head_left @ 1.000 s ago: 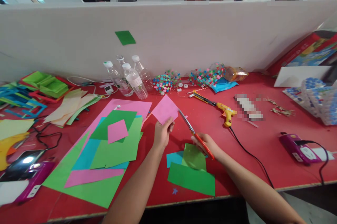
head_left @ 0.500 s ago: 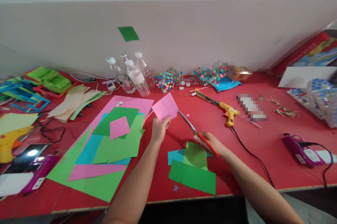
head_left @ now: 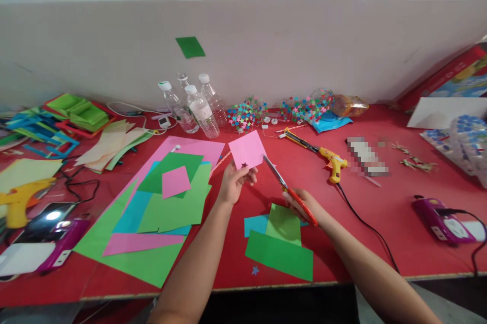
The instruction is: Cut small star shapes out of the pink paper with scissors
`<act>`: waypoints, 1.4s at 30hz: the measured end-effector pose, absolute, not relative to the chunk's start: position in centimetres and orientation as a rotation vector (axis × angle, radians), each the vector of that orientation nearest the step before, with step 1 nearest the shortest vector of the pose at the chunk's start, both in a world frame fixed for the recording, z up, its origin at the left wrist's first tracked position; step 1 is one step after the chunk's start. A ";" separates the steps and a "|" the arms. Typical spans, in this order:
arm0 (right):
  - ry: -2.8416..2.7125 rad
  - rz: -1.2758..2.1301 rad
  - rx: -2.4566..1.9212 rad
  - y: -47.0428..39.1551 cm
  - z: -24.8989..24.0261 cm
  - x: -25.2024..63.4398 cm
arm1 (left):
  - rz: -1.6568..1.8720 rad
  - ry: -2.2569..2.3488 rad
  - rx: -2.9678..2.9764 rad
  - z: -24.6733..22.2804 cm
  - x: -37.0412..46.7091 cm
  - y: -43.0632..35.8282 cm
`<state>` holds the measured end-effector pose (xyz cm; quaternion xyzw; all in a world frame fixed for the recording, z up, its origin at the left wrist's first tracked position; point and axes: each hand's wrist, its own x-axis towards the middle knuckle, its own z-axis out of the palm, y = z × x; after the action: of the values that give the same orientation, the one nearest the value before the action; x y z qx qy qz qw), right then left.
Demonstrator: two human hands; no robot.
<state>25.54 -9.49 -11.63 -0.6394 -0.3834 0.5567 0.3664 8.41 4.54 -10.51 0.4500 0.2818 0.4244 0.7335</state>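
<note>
Left fingers (head_left: 239, 174) pinch pink paper (head_left: 247, 148), right fingers (head_left: 289, 202) clasp scissors (head_left: 294, 197) (orange-red handles)

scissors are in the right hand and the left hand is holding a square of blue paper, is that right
Not quite: the paper in the left hand is pink, not blue, as the head view shows. The scissors are indeed in the right hand.
</note>
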 end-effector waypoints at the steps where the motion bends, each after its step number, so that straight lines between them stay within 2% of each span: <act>1: -0.986 1.431 -1.639 -9.5 -11.6 25.5 | 0.941 0.586 1.000 -10.6 8.5 4.4; 12: -1.082 1.486 -1.610 -9.8 -11.9 24.7 | 1.095 0.843 1.149 -12.2 10.0 3.5; 42: -1.210 1.439 -1.582 -10.2 -11.3 25.1 | 1.080 0.858 1.049 -11.8 9.8 3.6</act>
<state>25.13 -10.21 -11.26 -0.6066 -0.4640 0.5516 0.3353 9.76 3.65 -11.84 0.4614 0.3773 0.4750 0.6474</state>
